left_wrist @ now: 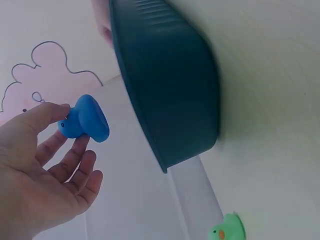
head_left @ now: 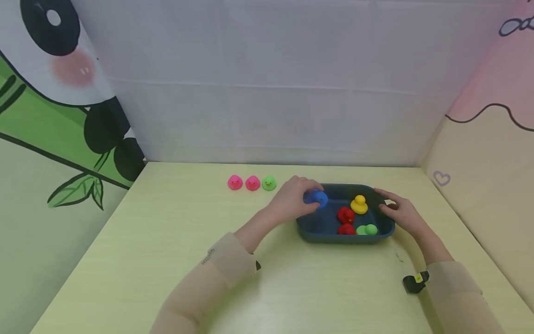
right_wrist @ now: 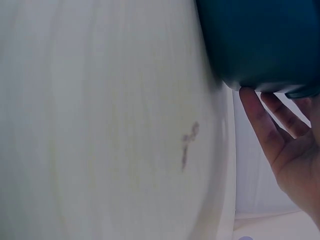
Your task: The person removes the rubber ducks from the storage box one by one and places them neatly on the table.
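A blue rubber duck [head_left: 319, 198] is pinched between the thumb and fingers of my left hand [head_left: 295, 198], above the left end of a dark blue basin [head_left: 321, 236]. In the left wrist view the blue duck [left_wrist: 86, 120] appears beside the basin's outer wall [left_wrist: 170, 90]. My right hand [head_left: 402, 211] grips the basin's right end, thumb over the rim; in the right wrist view its fingers [right_wrist: 262, 125] touch the outer wall. Inside the basin sit a yellow duck [head_left: 359, 205], two red ducks [head_left: 346, 215] and something light green [head_left: 368, 229], partly hidden by the front rim.
Left of the basin, two pink ducks [head_left: 252, 183] and a green duck [head_left: 269, 183] stand in a row near the back of the pale table [head_left: 267, 287]. A white cloth backdrop [head_left: 271, 116] rises behind it. Printed cartoon panels [head_left: 488, 162] flank both sides.
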### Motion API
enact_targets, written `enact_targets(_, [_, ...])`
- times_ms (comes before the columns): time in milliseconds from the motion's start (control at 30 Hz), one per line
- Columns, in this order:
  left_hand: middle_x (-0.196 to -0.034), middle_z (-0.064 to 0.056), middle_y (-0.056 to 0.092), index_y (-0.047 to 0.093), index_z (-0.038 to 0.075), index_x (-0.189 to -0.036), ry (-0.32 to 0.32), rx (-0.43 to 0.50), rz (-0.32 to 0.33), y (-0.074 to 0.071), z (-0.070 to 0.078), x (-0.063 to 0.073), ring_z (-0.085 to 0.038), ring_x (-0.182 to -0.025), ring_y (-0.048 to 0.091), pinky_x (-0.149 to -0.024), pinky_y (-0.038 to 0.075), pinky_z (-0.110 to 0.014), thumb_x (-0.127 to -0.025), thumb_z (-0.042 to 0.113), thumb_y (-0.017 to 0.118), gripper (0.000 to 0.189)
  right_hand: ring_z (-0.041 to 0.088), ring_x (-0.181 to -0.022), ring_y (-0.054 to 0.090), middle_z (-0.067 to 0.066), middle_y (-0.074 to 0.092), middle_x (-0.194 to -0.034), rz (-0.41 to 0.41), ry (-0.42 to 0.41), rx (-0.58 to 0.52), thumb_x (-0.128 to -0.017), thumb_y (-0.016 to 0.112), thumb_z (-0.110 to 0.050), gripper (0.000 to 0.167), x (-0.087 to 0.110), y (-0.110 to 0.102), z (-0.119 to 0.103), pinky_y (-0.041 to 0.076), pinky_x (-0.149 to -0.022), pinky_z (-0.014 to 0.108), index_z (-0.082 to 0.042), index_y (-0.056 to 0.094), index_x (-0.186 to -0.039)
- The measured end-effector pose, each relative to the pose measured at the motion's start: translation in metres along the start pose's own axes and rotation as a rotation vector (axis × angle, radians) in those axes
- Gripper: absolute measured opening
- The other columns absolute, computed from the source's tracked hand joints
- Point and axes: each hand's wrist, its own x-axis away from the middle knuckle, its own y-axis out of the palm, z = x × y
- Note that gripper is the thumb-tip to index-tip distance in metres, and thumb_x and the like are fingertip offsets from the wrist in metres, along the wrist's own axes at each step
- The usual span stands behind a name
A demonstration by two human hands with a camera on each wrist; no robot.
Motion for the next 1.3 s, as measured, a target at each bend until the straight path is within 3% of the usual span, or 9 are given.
enact_targets(200, [-0.105,0.001,0.063,0.063,0.017,-0.118,0.02,0.047,0.048,-0.014,-0.004,0.012,-0.018,-0.101,0.049,-0.084,0.044,-0.031,-0.084,0.025,0.07,0.035,0.052,-0.116,0.048,0.031,0.034,-0.144,-0.003,0.006,-0.006,-0.098,0.049,-0.022,0.05,0.0,0.0,-0.002,0.043,-0.093,0.057,-0.007,0.035,-0.145])
enact_targets(533, [-0.108,0.006,0.062,0.063,0.019,-0.117,0.005,0.156,0.108,-0.034,-0.006,0.03,-0.014,-0.104,0.048,-0.086,0.045,-0.031,-0.084,0.023,0.071,0.034,0.05,-0.115,0.05,0.029,0.034,-0.144,-0.004,0.001,0.007,-0.098,0.049,-0.021,0.05,0.0,-0.001,-0.001,0.047,-0.091,0.049,-0.009,0.036,-0.145])
enact_targets(767, [-0.109,0.007,0.061,0.063,0.019,-0.117,0.005,0.181,0.152,-0.047,-0.011,0.041,-0.014,-0.106,0.047,-0.088,0.045,-0.034,-0.084,0.022,0.071,0.035,0.051,-0.116,0.049,0.029,0.033,-0.145,-0.009,0.005,0.001,-0.099,0.049,-0.023,0.051,0.0,-0.001,-0.001,0.043,-0.093,0.056,-0.009,0.035,-0.145])
enact_targets(1300, [-0.115,0.002,0.062,0.063,0.015,-0.119,0.15,0.167,0.275,-0.066,-0.032,0.062,-0.015,-0.113,0.046,-0.09,0.047,-0.036,-0.082,0.017,0.073,0.038,0.053,-0.117,0.047,0.03,0.033,-0.145,-0.012,0.005,-0.013,-0.098,0.049,-0.024,0.052,0.0,-0.001,0.002,0.043,-0.093,0.057,-0.01,0.034,-0.146])
